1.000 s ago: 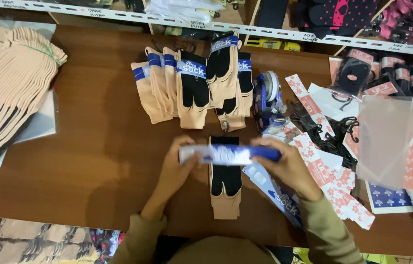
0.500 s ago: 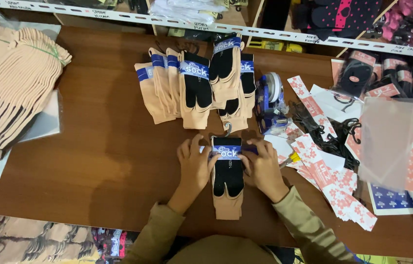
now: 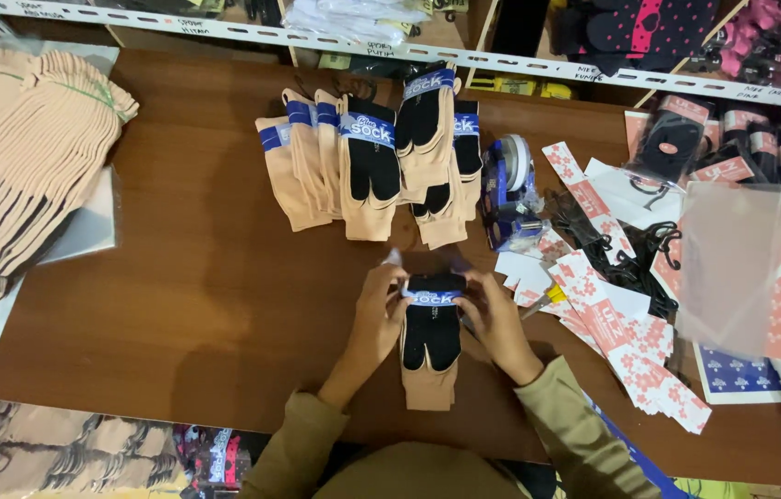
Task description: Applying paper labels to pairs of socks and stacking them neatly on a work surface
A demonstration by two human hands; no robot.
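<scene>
Lifted the sock pair's (image 3: 430, 340) top end off the tabletop (image 3: 205, 286) since half a second earlier; left hand (image 3: 379, 310) and right hand (image 3: 494, 314) fingers pinching blue band (image 3: 432, 298) ends behind. Wrapping step, probably; next, likely fastening overlapped ends.

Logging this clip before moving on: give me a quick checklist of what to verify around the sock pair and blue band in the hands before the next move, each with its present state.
1. Left hand on the band's left end: ok.
2. Right hand on the band's right end: ok.
3. Blue band lies across the top of the sock pair: ok.
4. Band ends closed behind the pair: cannot tell, hidden.
5. Sock pair flat on the wooden table, toes toward the person: ok.
6. Finished banded pairs lie apart from the hands, farther up the table: ok.
</scene>
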